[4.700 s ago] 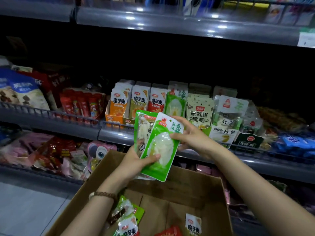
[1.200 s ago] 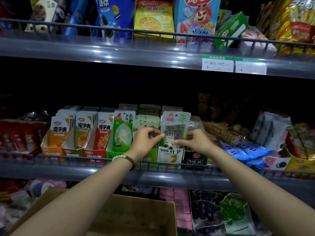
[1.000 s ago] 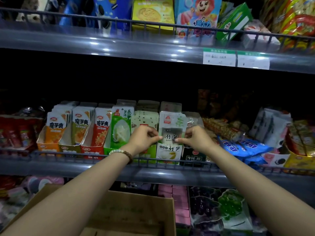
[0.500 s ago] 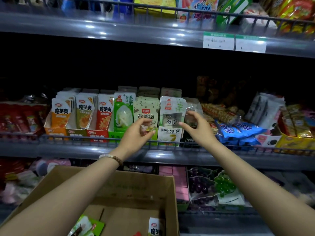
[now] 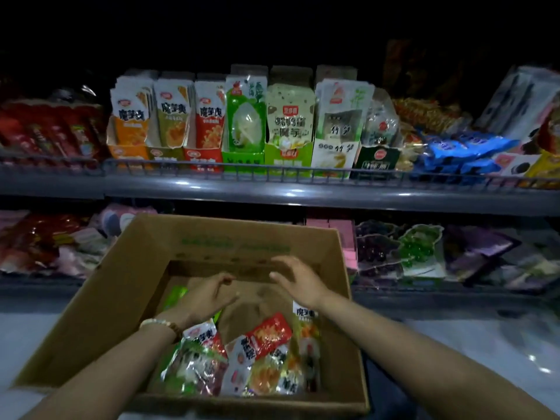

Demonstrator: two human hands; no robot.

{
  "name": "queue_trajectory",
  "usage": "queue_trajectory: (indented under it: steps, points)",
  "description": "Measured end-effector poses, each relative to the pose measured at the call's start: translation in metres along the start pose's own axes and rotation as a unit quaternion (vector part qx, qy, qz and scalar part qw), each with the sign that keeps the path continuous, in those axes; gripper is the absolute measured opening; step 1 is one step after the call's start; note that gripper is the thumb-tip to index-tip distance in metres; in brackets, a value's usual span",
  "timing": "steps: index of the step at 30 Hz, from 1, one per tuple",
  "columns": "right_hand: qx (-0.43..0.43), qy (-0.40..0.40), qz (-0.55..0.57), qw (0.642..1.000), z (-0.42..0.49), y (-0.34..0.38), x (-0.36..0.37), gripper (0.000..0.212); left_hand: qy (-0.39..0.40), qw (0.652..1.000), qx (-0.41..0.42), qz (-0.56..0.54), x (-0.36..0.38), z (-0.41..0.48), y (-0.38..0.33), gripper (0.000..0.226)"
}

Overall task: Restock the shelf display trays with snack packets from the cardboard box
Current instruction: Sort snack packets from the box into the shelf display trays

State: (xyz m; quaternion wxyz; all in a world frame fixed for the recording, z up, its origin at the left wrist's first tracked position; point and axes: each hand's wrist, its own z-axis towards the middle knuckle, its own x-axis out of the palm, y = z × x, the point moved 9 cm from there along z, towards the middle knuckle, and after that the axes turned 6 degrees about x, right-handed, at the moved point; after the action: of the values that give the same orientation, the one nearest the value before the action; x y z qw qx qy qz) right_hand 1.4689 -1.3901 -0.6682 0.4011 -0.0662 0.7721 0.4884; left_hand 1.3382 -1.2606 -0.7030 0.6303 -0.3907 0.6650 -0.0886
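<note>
Cardboard box (image 5: 127, 283) holds loose packets (image 5: 257, 359) heaped at its near end. Above it my left hand (image 5: 209, 294) hovers, fingers loosely curled, my right hand (image 5: 298, 280) with fingers spread, both empty. Trays (image 5: 242, 160) stand on the shelf (image 5: 303, 195) beyond.

Brown cardboard box (image 5: 127, 286), green print on far inner wall. Inside box: red packet (image 5: 269, 333), lime-green packet (image 5: 175, 294). Above box: orange tray (image 5: 127, 151), red tray (image 5: 203, 159), green tray (image 5: 242, 161), all on grey shelf (image 5: 272, 195). Up-right of box: blue packets (image 5: 460, 153). Right of box: pink stack (image 5: 347, 241).
</note>
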Motion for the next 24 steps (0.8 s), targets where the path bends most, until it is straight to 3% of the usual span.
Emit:
queue_trajectory:
  steps: [3,6,8,13,21,24]
  points:
    - [0.157,0.091,0.066,0.981,0.009,-0.041,0.065,0.054,0.058,0.997,-0.056,-0.009,0.032,0.0,0.033,0.061]
    - [0.223,0.116,0.079,0.965,0.011,-0.068,0.105,0.05,0.134,0.987,-0.085,-0.015,0.071,-0.005,0.05,0.065]
    - [0.208,0.11,-0.006,0.972,0.01,-0.081,0.119,0.045,0.162,0.982,-0.092,-0.028,0.089,-0.007,0.054,0.06]
    - [0.163,0.159,-0.173,0.958,-0.001,-0.098,0.143,0.077,0.206,0.974,-0.089,-0.015,0.115,-0.021,0.063,0.072]
    - [0.107,0.16,-0.259,0.946,-0.022,-0.095,0.151,0.057,0.249,0.962,-0.052,0.096,0.131,-0.046,0.065,0.057]
    - [0.095,0.2,-0.31,0.924,-0.025,-0.089,0.157,0.051,0.267,0.955,-0.049,0.12,0.135,-0.053,0.066,0.061]
